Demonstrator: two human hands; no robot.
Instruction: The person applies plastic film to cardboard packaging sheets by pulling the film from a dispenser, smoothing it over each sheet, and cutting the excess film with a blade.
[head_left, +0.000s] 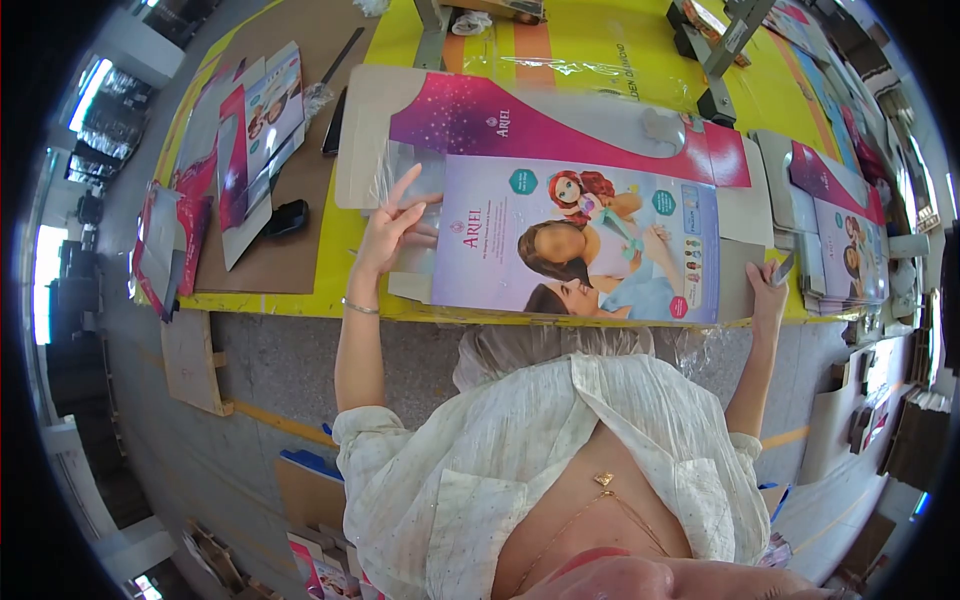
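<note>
A flat printed cardboard box blank (pixel 580 240) with "ARIEL" lettering lies spread on the table in front of me. It has a pink upper panel and a pale lilac lower panel with a doll picture. My left hand (pixel 395 232) rests on the blank's left side, fingers spread over a shiny clear film part. At the lower right corner, my right hand (pixel 767 292) is closed beside the blank's grey flap. A small, thin grey tool (pixel 785 267) sticks up from its fingers; its exact kind is too small to make out.
More printed blanks are stacked at the right (pixel 845 235). Folded printed box pieces (pixel 262 130) lie at the left on a brown cardboard sheet (pixel 325 75), near a black object (pixel 287 219). Grey metal stands (pixel 722 60) rise from the yellow table cover (pixel 590 45).
</note>
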